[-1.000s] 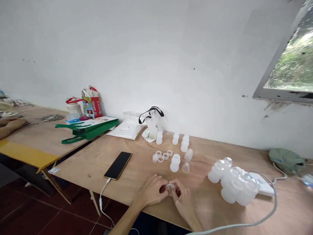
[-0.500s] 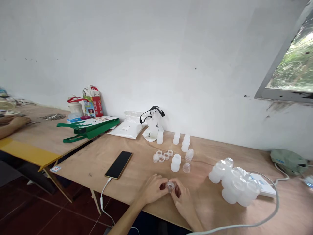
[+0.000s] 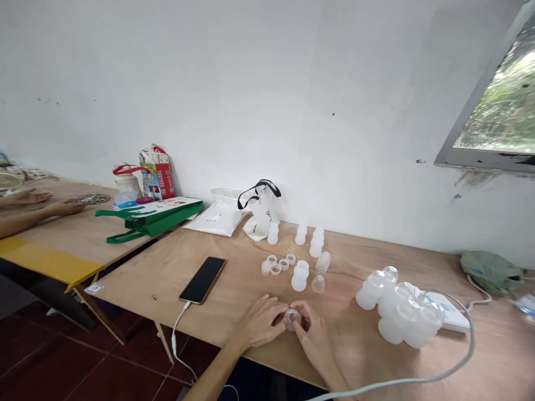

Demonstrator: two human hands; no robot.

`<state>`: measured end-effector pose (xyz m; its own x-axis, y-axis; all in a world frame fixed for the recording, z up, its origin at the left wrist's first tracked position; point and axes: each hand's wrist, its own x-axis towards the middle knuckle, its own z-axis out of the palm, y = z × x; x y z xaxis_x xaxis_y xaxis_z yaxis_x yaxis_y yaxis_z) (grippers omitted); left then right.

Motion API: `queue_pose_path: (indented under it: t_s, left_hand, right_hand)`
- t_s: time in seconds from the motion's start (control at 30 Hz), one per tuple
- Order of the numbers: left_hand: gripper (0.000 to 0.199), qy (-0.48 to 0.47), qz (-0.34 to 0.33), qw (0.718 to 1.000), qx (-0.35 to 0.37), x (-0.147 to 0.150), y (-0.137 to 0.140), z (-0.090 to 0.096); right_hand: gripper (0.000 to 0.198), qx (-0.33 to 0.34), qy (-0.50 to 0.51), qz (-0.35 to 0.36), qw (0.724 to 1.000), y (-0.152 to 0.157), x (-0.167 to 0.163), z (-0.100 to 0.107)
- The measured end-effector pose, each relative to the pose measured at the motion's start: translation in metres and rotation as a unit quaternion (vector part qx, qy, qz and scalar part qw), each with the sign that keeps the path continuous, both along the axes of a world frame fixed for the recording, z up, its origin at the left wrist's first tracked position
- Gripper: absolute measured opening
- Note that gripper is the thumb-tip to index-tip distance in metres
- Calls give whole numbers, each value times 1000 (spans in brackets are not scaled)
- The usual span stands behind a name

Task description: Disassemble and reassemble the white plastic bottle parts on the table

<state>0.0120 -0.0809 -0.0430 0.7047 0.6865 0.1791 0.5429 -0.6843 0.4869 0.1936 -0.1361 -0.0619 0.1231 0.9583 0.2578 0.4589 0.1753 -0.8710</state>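
Observation:
Between my two hands, close to the table's front edge, is a small clear round cap point(image 3: 292, 319). My left hand point(image 3: 263, 322) grips its left side with thumb and fingers. On the other side, the thumb and fingertips of my right hand point(image 3: 313, 334) close on it. Just beyond my hands stands a white frosted bottle point(image 3: 300, 277). To its left lie several clear rings point(image 3: 275, 269), some stacked. A clear dome cover point(image 3: 318, 284) sits to its right, with a stack of covers point(image 3: 323, 262) behind. More frosted bottles point(image 3: 316, 243) stand near the wall.
A phone point(image 3: 203, 279) on a cable lies to the left. Several domed bottles point(image 3: 403, 312) cluster at right by a white box point(image 3: 449, 313), with a grey cable point(image 3: 418, 383) curving past. White bags point(image 3: 217, 217) and a green bag point(image 3: 167, 216) lie behind. Another person's hands point(image 3: 67, 207) are far left.
The clear cap has been tilted in my fingers so its round face now points up more. My hands stay in nearly the same place. The other person's hands have moved right.

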Motion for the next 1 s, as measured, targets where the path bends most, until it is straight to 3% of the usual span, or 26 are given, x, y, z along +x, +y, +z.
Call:
queue_pose_path:
  t_s: [0.33, 0.7, 1.0]
  left_hand:
    - [34, -32, 33, 998, -32, 9, 4, 2]
    - [28, -52, 29, 997, -51, 9, 5, 2]
    - [26, -53, 50, 996, -41, 13, 9, -10]
  right_hand:
    - [29, 7, 21, 27, 999, -3, -2, 7]
    - [39, 4, -10, 23, 1000, -1, -1, 1]
    - [34, 7, -69, -15, 997, 0, -1, -6]
